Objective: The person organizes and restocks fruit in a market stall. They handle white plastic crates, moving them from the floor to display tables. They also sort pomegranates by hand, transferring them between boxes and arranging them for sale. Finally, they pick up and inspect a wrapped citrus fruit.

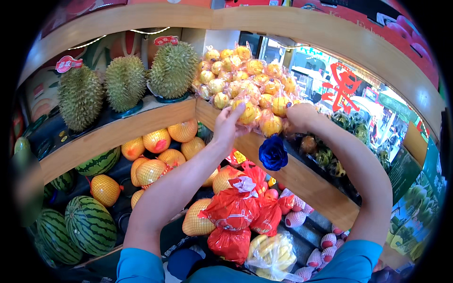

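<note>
A heap of yellow round fruits (pixel 255 67) in clear plastic wrap stands on the upper shelf in front of me. My left hand (pixel 228 124) is at the heap's front left, its thumb and fingers closed around one wrapped yellow fruit (pixel 248 114). At the heap's front right, my right hand (pixel 303 117) is curled against the wrapped fruits. Its fingertips are hidden, so what they grip does not show. Between and below both hands, a deep blue rose (pixel 273 153) sits in front of the wooden shelf edge (pixel 311 181).
Durians (pixel 126 81) stand on the shelf at left. Beneath are watermelons (pixel 90 224), netted pomelos (pixel 150 172), red plastic bags (pixel 231 207), a bag of bananas (pixel 272 254) and foam-netted fruits (pixel 296 218). Dark wrapped fruits (pixel 325 155) lie right, below a mirror-like pane (pixel 377 106).
</note>
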{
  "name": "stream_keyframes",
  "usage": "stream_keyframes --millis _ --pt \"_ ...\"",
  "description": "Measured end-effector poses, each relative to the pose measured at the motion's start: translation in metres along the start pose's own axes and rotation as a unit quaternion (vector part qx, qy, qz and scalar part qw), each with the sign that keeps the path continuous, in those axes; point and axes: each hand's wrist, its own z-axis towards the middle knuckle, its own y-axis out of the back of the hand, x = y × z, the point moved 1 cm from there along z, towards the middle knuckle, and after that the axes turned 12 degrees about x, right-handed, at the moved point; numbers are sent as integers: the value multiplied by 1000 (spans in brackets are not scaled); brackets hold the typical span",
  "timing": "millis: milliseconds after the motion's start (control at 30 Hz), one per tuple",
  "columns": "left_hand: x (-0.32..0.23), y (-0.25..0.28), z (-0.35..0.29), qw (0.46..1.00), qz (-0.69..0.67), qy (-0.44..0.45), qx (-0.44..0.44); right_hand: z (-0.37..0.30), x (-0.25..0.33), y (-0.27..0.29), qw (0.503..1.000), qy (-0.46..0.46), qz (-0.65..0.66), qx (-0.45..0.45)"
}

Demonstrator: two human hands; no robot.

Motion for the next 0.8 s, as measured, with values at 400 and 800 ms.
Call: stream_keyframes --millis 400,800 --pt "6 7 7 998 -49 7 -42 86 18 46 998 10 12 -68" --pt "13 8 28 995 -96 3 -23 73 -21 46 987 88 107 -82"
